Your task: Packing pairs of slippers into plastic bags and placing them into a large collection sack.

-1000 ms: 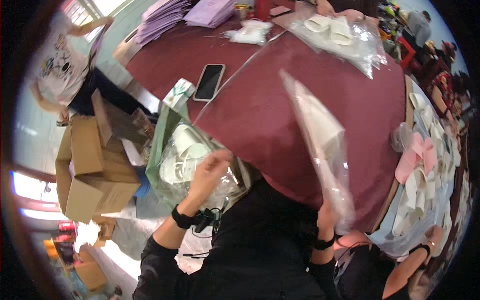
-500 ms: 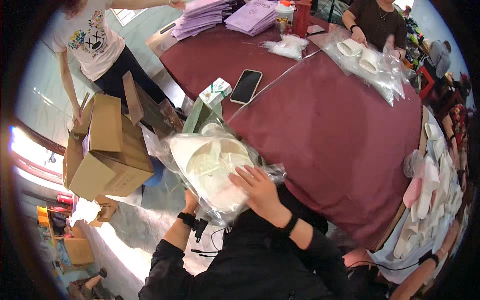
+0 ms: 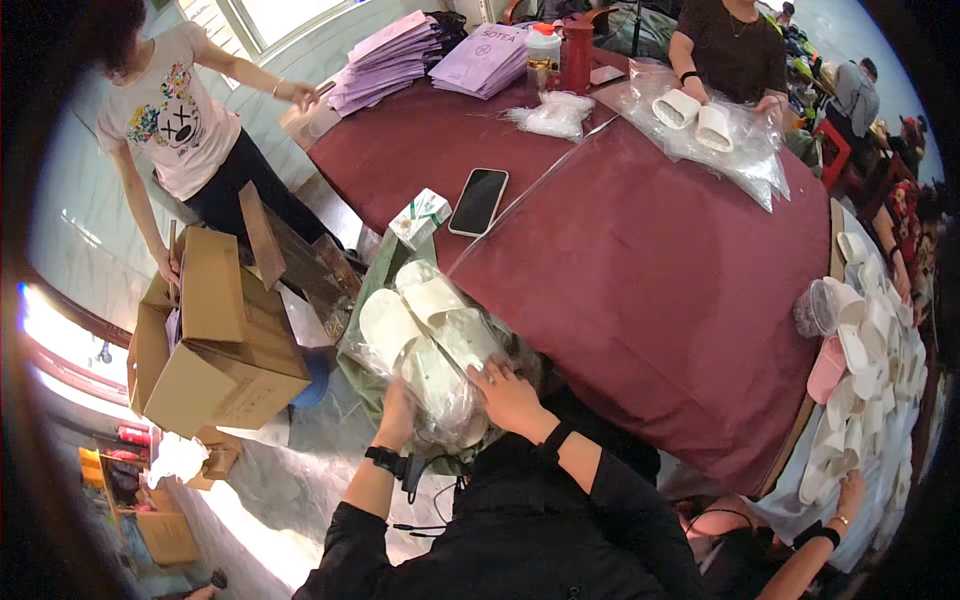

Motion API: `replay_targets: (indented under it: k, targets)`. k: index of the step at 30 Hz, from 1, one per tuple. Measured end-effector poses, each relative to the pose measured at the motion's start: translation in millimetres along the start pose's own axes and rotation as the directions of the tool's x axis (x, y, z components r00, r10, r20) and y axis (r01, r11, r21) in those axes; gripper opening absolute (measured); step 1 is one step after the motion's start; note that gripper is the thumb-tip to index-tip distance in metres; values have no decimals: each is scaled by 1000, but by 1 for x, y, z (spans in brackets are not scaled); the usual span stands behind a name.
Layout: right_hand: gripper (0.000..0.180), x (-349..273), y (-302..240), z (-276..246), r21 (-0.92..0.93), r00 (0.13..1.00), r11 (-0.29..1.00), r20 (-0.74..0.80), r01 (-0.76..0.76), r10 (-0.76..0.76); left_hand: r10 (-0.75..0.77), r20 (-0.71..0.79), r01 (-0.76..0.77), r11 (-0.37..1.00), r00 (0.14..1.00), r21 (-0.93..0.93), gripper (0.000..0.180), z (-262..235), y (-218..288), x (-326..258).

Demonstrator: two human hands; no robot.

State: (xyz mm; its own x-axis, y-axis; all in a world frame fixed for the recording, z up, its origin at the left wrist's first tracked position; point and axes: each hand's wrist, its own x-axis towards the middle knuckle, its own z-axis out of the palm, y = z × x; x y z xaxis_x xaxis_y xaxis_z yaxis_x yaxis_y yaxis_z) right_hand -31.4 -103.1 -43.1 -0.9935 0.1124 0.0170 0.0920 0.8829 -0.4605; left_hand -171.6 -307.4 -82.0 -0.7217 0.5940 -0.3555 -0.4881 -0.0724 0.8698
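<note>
A pair of white slippers (image 3: 432,310) in a clear plastic bag lies in front of me on top of an open green sack (image 3: 362,372). Along the left side of the bag rests my left hand (image 3: 396,418), fingers stretched out and partly hidden by the glare of the plastic. My right hand (image 3: 507,397) lies on the right side of the bag with its fingers apart. Both hands touch the plastic without closing round it. More clear plastic bulges below the slippers, near my body.
A table with a dark red cloth (image 3: 660,290) holds a phone (image 3: 478,202), a white-green box (image 3: 419,218) and lilac packages (image 3: 480,62). One person stands by a cardboard box (image 3: 225,340); another handles bagged slippers (image 3: 713,127) across the table. Loose slippers (image 3: 865,375) lie at right.
The bagged slippers have gone from up close down onto the green sack. My left hand has come up beside the bag from underneath. The standing person's arm has lowered.
</note>
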Motion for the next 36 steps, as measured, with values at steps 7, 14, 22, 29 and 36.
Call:
replay_targets:
  k: [7, 14, 22, 29, 36]
  targets:
    - [52, -28, -1, -58, -27, 976, 994, -190, 103, -106, -214, -327, 363, 782, 920, 508, 97, 5, 13, -3]
    - [38, -44, 40, -49, 45, 853, 900, 343, -434, 394, -294, -102, 47, -186, 950, 981, 78, -61, 22, -53]
    - [50, 2, 36, -26, 70, 828, 895, 419, -440, 374, -282, 385, -475, -439, 879, 762, 39, -67, 67, -75]
    - [56, 3, 87, 31, 241, 866, 855, 337, -460, 370, 195, 437, -336, -400, 878, 853, 22, -58, 57, -92]
    - [39, -14, 75, 1, 193, 853, 911, 462, -363, 242, 727, 136, -30, -158, 673, 987, 28, -58, 15, -111]
